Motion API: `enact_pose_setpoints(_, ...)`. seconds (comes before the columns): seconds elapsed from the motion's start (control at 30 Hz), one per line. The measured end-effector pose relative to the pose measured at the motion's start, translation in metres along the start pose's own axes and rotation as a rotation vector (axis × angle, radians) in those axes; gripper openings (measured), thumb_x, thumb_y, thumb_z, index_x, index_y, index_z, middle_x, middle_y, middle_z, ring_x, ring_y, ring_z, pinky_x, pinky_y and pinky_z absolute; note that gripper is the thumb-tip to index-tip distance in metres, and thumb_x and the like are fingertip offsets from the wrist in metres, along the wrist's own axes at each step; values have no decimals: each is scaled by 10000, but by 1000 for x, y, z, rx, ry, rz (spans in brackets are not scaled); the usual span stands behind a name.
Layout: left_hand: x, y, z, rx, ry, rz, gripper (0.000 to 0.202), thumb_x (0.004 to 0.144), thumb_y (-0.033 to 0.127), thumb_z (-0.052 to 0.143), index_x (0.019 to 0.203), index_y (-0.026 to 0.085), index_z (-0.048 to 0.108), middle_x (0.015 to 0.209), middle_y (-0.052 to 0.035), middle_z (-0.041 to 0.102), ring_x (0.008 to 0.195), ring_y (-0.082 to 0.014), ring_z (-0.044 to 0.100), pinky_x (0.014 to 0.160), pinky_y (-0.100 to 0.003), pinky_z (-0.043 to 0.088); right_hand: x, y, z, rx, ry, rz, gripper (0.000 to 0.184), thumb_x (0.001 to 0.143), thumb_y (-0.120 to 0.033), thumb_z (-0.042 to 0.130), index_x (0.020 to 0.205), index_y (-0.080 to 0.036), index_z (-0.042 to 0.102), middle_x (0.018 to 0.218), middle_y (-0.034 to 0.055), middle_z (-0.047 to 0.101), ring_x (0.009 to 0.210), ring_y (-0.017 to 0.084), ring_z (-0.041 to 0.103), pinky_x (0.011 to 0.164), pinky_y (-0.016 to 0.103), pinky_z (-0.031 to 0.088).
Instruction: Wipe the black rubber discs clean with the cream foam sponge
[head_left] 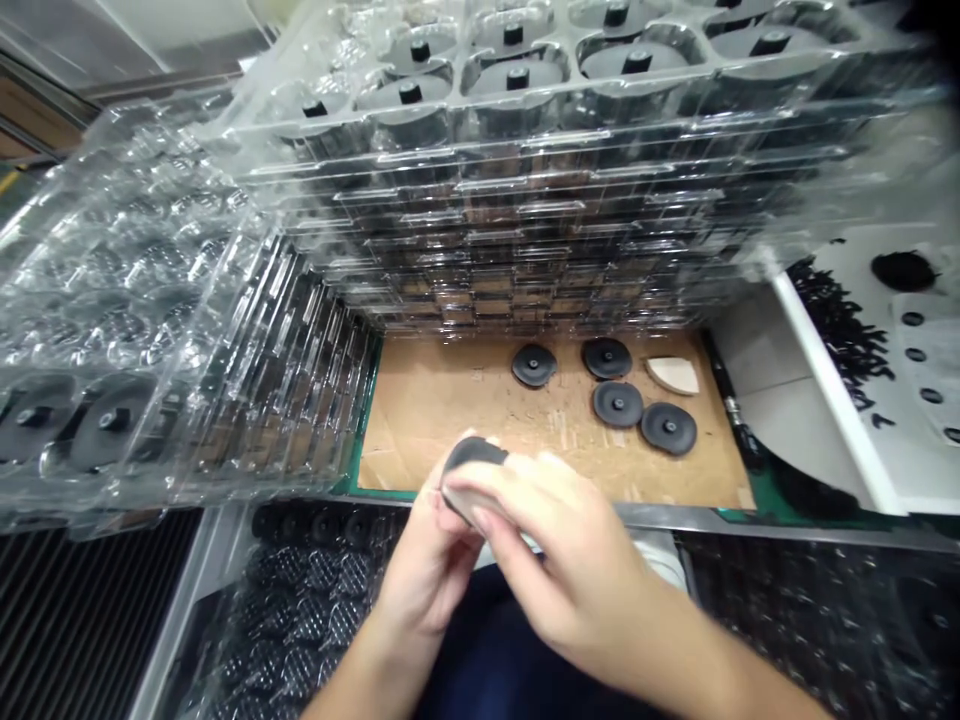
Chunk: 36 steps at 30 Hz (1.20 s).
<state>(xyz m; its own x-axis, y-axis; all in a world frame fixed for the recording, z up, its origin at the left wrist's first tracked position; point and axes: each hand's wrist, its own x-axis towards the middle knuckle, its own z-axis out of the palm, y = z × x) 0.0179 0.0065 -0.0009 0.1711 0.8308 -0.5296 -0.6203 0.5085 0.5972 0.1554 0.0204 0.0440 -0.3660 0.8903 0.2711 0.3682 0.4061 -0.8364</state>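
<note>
My left hand (431, 560) is closed round a black plastic disc (474, 453), tilted on edge above the front of the cardboard. My right hand (562, 545) comes over from the right, its fingers and thumb pinching a flat greyish-beige piece (476, 503) against the disc's near side. The fingers hide most of that piece, so its exact kind does not show. Beyond the hands, several black discs (617, 404) with small central stubs lie on the cardboard sheet (420, 400). A cream-coloured wedge-shaped piece (673, 375) lies beside them at the right.
Tall stacked clear plastic trays (517, 215) holding stubbed discs rise behind the cardboard; another clear stack (225, 350) stands left. On the right, a white bin (832, 400) holds small black parts (840, 320). A dark pen-like tool (731, 400) lies along the cardboard's right edge.
</note>
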Motion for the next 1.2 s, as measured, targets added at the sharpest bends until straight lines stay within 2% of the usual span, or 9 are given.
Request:
enact_pose_setpoints(0.07, 1, -2, -1, 18, 50, -18, 493, 632, 233, 792, 1102, 260, 647, 1054, -15, 707, 999, -174, 644, 845, -197, 514, 2, 1, 1, -1, -129, 33, 231, 897, -107, 451, 1035, -148, 632, 934, 35, 691, 823, 164, 600, 734, 292, 438)
enact_pose_setpoints(0.23, 1, -1, 6, 18, -49, -117, 522, 544, 339, 836, 1022, 191, 685, 1006, -63, 719, 1065, -259, 614, 904, -287, 506, 5, 2, -1, -123, 56, -49, 290, 914, -135, 376, 1072, -76, 611, 846, 86, 663, 739, 190, 556, 690, 330, 386)
enact_pose_setpoints(0.4, 0, 6, -6, -6, -98, -142, 542, 563, 220, 828, 1080, 223, 665, 1059, -32, 707, 976, -171, 644, 843, -197, 509, -11, 2, -20, -28, -203, 5, 215, 884, -88, 446, 1014, -158, 602, 888, 10, 671, 731, 127, 551, 696, 275, 361)
enact_pose_setpoints(0.5, 2, 8, -8, -30, -158, -144, 579, 544, 278, 844, 1090, 207, 666, 1050, -41, 707, 946, -169, 646, 848, -206, 506, -14, 5, -27, -245, -130, 62, 237, 874, -81, 439, 1021, -157, 609, 780, 15, 650, 641, 139, 509, 650, 300, 325)
enact_pose_setpoints(0.63, 0, 15, 0, -34, -212, -125, 529, 527, 345, 847, 1026, 248, 699, 1027, -22, 718, 911, -178, 664, 838, -233, 517, 2, 22, -22, -258, 27, -113, 316, 891, -81, 398, 1035, -207, 649, 738, 18, 639, 665, 156, 526, 658, 316, 347)
enact_pose_setpoints(0.77, -7, 24, 2, -72, -261, -111, 565, 508, 372, 849, 1042, 279, 691, 1176, -23, 672, 913, -233, 690, 806, -272, 540, 3, 50, -8, 0, 156, 208, 233, 921, -204, 460, 1063, -221, 644, 957, 31, 682, 858, 157, 607, 767, 288, 448)
enact_pose_setpoints(0.9, -7, 23, -7, -98, -225, -93, 545, 543, 353, 837, 1059, 278, 678, 1169, -21, 679, 969, -225, 671, 855, -275, 520, -33, 71, 13, 123, 60, 525, 271, 905, -352, 476, 1061, -217, 651, 1117, 60, 674, 1034, 212, 616, 849, 321, 492)
enact_pose_setpoints(1.07, -2, 19, -10, -125, -221, -104, 527, 540, 302, 845, 1039, 256, 684, 1062, -21, 718, 976, -205, 655, 873, -267, 503, -62, 80, 23, 112, -28, 632, 316, 871, -385, 502, 1041, -174, 666, 1018, 85, 715, 899, 238, 673, 757, 351, 540)
enact_pose_setpoints(1.2, -2, 18, -3, -122, -275, -135, 477, 569, 242, 827, 1023, 243, 681, 1037, -25, 716, 933, -216, 674, 841, -284, 511, -44, 54, -2, 21, 169, 574, 258, 892, -359, 492, 1057, -214, 627, 1062, 59, 686, 899, 215, 655, 735, 313, 520)
